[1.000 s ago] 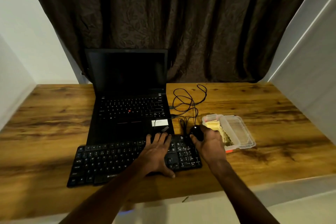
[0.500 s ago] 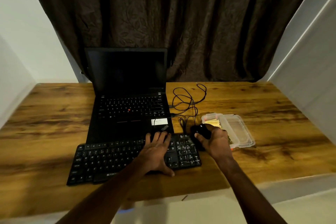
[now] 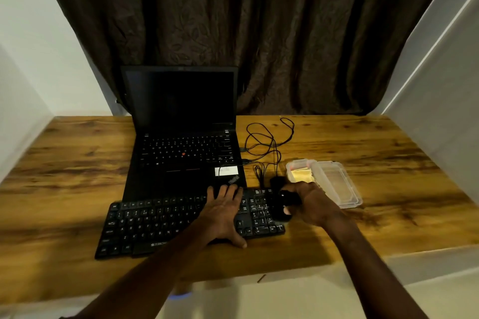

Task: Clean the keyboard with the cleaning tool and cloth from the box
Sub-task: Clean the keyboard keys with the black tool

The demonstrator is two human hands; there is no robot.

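A black keyboard [image 3: 145, 225] lies on the wooden desk [image 3: 77, 163] in front of a laptop. My left hand [image 3: 220, 212] rests flat on its right half, fingers straight. My right hand [image 3: 316, 204] grips a small black cleaning tool [image 3: 285, 203] just above the keyboard's right end, over the number pad. Behind that hand stands a clear plastic box [image 3: 298, 163] with a yellow cloth [image 3: 302, 176] inside.
An open black laptop [image 3: 181, 163] stands behind the keyboard. A black mouse [image 3: 276, 181] and its coiled cable [image 3: 269, 137] lie between laptop and box. The box's clear lid [image 3: 339, 186] lies to its right. White walls flank the desk and a dark curtain hangs behind.
My right hand has come out of the box holding the black tool and moved left and nearer, over the keyboard's right end. My left hand stayed on the keys.
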